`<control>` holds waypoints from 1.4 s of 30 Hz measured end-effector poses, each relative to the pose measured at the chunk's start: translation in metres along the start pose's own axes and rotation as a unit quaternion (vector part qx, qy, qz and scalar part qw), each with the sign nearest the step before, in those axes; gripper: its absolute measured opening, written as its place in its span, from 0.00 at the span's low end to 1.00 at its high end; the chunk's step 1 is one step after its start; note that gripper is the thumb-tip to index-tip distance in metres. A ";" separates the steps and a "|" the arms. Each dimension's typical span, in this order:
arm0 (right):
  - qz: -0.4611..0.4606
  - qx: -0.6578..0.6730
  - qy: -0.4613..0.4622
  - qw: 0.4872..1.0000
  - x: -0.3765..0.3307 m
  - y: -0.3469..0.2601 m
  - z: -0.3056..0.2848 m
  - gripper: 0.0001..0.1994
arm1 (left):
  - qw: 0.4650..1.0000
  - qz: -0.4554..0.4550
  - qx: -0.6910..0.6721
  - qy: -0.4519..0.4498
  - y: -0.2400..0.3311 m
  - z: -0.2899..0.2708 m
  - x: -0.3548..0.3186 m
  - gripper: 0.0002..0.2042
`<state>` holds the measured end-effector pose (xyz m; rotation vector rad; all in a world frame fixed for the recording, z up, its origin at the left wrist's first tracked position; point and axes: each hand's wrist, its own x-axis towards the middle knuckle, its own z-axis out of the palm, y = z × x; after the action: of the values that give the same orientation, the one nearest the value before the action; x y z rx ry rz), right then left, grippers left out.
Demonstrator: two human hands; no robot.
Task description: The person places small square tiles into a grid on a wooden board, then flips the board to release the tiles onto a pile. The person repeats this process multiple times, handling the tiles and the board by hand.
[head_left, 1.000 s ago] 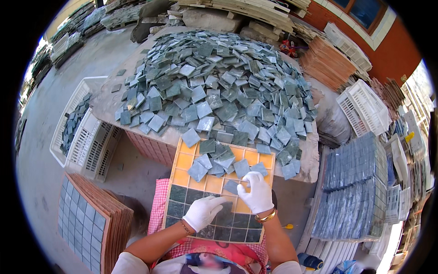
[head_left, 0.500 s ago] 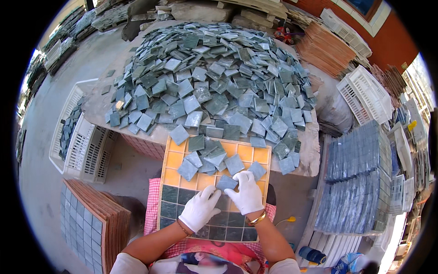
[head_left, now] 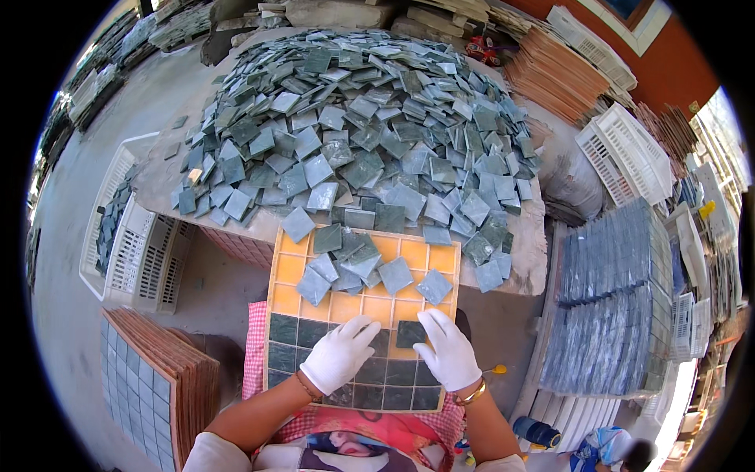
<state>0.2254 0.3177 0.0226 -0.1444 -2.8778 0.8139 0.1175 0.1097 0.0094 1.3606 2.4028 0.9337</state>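
A yellow gridded tray [head_left: 287, 271] lies in front of me, its near rows filled with dark green square stone tiles [head_left: 370, 396]. My right hand [head_left: 450, 352], in a white glove, pinches a dark square tile [head_left: 410, 334] at its right edge. That tile sits over a cell in the right part of the tray, with yellow base showing just below it. My left hand [head_left: 340, 358], gloved too, rests over the laid tiles with its fingers stretched out and nothing in them. Several loose grey-green tiles [head_left: 395, 275] lie across the tray's far rows.
Beyond the tray, a large heap of loose tiles [head_left: 354, 149] covers a stone-topped table [head_left: 177, 185]. White plastic crates [head_left: 141, 259] stand at the left, above stacked tile-filled boards [head_left: 141, 385]. Packed rows of tiles [head_left: 605, 299] and another white crate [head_left: 625, 153] are at the right.
The tile between my hands has moved nearer and to the right, over a tray cell, and now shows a darker face. My left hand has come away from it.
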 end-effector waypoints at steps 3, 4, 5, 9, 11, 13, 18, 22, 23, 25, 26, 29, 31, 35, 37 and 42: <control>-0.035 0.007 -0.031 0.999 0.005 0.006 0.008 0.21 | 1.000 -0.002 -0.005 0.025 0.003 -0.005 -0.009 0.20; -0.034 0.038 -0.056 0.997 0.003 0.006 0.010 0.21 | 0.999 -0.008 -0.024 0.043 0.002 -0.006 -0.014 0.18; -0.028 0.028 -0.061 0.997 0.000 0.004 0.011 0.21 | 0.999 -0.008 -0.012 0.050 0.000 -0.008 -0.019 0.18; -0.019 0.026 -0.061 0.998 -0.006 0.002 0.016 0.20 | 0.999 0.020 0.038 0.027 0.003 -0.008 -0.036 0.18; 0.010 0.085 -0.077 0.993 -0.005 0.002 0.010 0.20 | 0.995 0.080 0.056 0.013 0.016 0.001 -0.039 0.19; 0.071 0.131 -0.084 0.985 0.000 0.002 -0.002 0.22 | 0.985 0.151 0.072 -0.044 0.029 0.009 -0.031 0.27; 0.067 -0.021 0.104 0.992 0.030 0.027 -0.004 0.28 | 0.975 0.154 0.137 -0.081 0.021 0.038 -0.002 0.37; 0.052 -0.100 0.072 0.991 0.050 0.035 -0.004 0.29 | 0.972 0.182 0.131 -0.070 0.014 0.033 0.020 0.38; 0.052 -0.090 0.061 0.993 0.049 0.036 -0.008 0.27 | 0.972 0.172 0.154 -0.043 0.012 0.028 0.028 0.37; 0.049 -0.064 0.031 0.996 0.048 0.034 -0.017 0.23 | 0.970 0.140 0.197 0.009 0.009 0.012 0.049 0.37; 0.031 -0.059 0.043 0.997 0.043 0.039 -0.018 0.20 | 0.974 0.119 0.187 0.049 0.007 0.010 0.059 0.38; -0.012 -0.022 0.036 0.999 0.027 0.051 -0.030 0.14 | 0.963 0.047 0.245 0.103 0.009 0.001 0.085 0.38; -0.012 0.028 -0.021 0.999 0.014 0.044 -0.048 0.12 | 0.960 -0.024 0.268 0.084 0.007 0.007 0.094 0.37; 0.006 0.060 -0.111 0.992 -0.002 0.050 -0.037 0.11 | 0.963 -0.006 0.268 0.033 0.005 0.003 0.101 0.35; -0.014 0.058 -0.069 0.996 -0.009 0.049 -0.024 0.12 | 0.971 0.024 0.234 0.048 0.003 0.000 0.098 0.32; 0.028 0.001 -0.055 0.998 -0.023 0.032 -0.010 0.14 | 0.988 0.083 0.117 0.053 0.014 0.000 0.089 0.28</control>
<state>0.2516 0.3471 0.0110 -0.1875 -2.9884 0.8616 0.0782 0.1886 0.0280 1.6552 2.5771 0.7995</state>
